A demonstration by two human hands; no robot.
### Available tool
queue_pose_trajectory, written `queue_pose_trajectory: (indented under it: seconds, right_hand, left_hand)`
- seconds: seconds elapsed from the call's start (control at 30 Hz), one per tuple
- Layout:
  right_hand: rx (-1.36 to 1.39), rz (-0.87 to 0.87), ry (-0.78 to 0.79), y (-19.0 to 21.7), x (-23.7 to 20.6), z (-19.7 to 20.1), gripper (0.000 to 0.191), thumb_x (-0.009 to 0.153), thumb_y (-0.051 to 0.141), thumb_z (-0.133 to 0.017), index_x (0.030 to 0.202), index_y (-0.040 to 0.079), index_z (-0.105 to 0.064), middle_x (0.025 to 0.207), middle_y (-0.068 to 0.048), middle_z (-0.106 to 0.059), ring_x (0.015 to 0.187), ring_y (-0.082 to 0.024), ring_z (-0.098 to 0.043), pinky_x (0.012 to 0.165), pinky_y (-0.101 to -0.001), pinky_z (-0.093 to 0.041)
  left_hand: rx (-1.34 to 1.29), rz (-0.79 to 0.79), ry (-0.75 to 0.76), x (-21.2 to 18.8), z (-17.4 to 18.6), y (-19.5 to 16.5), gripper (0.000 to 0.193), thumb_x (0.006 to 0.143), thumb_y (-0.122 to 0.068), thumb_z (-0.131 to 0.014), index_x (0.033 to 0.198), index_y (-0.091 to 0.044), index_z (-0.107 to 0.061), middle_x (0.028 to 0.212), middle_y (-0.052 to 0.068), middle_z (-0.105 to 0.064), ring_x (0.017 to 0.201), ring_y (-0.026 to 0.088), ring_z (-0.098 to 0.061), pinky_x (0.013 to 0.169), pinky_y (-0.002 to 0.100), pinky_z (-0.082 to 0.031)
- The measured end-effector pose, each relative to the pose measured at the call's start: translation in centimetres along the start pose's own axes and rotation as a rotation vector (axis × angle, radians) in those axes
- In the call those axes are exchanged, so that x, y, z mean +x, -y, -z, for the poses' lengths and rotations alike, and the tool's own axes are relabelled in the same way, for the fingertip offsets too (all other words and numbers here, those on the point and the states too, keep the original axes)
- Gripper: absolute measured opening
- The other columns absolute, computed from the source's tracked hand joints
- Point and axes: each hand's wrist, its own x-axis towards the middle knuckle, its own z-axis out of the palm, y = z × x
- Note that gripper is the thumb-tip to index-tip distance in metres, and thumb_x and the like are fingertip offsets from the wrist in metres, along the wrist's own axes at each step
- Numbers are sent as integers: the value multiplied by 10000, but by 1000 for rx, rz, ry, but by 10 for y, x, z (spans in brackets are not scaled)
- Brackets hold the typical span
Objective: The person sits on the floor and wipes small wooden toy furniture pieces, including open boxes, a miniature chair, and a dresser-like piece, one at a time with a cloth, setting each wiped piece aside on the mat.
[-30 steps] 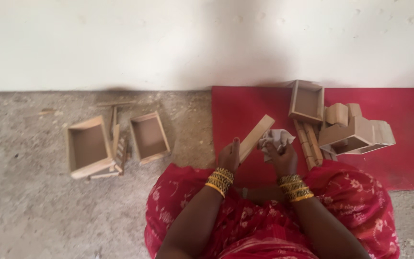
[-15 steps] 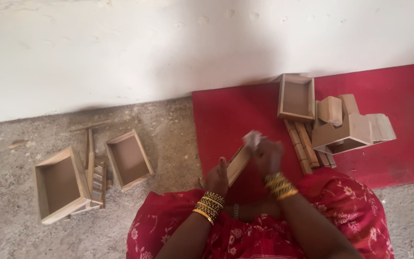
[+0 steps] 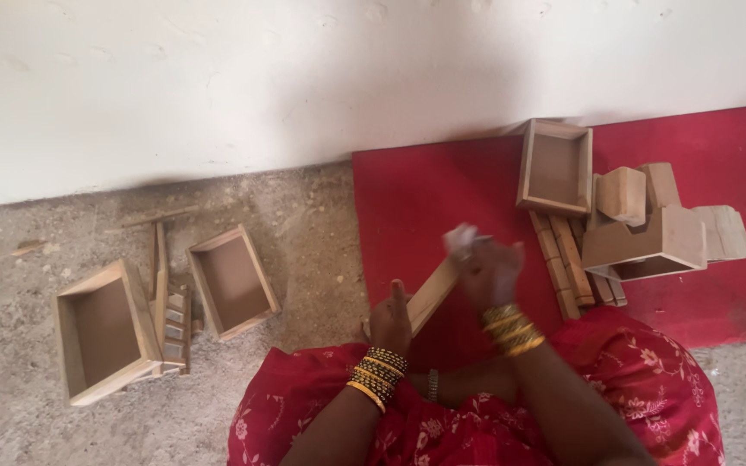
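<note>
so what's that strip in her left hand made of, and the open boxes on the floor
The strip in the left hand looks like bare, unpainted wood: pale tan, matte. The open boxes look like the same raw wood, with a darker, board-like bottom, possibly hardboard.

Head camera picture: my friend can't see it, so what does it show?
A person sitting on the floor holds a wooden strip in the left hand and rubs it with a pale crumpled piece in the blurred right hand. Wooden boxes lie on a red mat; two open boxes sit left on concrete.
</note>
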Motion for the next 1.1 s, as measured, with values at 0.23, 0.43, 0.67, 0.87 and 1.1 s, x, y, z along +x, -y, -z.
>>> queue_pose_trajectory:
  seconds: [0.23, 0.43, 0.67, 0.87, 1.1]
  right_hand:
    - [-72, 314, 59, 29, -31, 0, 159, 963, 219, -704, 991, 68, -744, 738, -85, -675, 673, -234, -598, 640, -433, -484]
    - [-112, 38, 440, 55, -32, 8, 300, 972, 219, -660, 681, 149, -676, 582, -31, -643, 475, -186, -585, 463, -335, -464]
    - [514, -550, -73, -56, -5, 3, 247, 991, 295, -672, 1039, 52, -668, 845, -41, -687, 673, -147, -654, 514, -293, -508]
    - [594, -513, 46, -14, -51, -9, 227, 1035, 256, -553, 1105, 50, -615, 867, -57, -677, 695, -142, -675, 524, -301, -561]
    - [501, 164, 105, 59, -75, -14, 410, 1045, 379, -505, 1238, 19, -534, 1229, -276, -547, 1126, -399, -502, 977, -571, -422]
  left_hand:
    - [33, -6, -15, 9, -1, 6, 894, 955, -756, -271, 761, -8, -720, 640, 93, -653, 627, 186, -635, 642, 375, -497]
    - [-61, -23, 66, 8, -2, 19, 742, 989, -691, -404, 594, -72, -512, 515, -13, -432, 484, 99, -413, 444, 330, -313]
    - [-205, -9, 129, 6, 0, 3, 561, 999, -472, -635, 606, -73, -591, 542, -18, -468, 487, 103, -377, 442, 306, -300]
    - [-872, 223, 114, 11, 14, -10, 327, 995, -336, -626, 979, -24, -719, 819, 54, -692, 699, 127, -647, 573, 292, -540]
    - [-978, 56, 297, 8, 40, -23, 558, 1039, -428, -564, 1210, 90, -681, 1018, 155, -740, 844, 202, -706, 689, 321, -575]
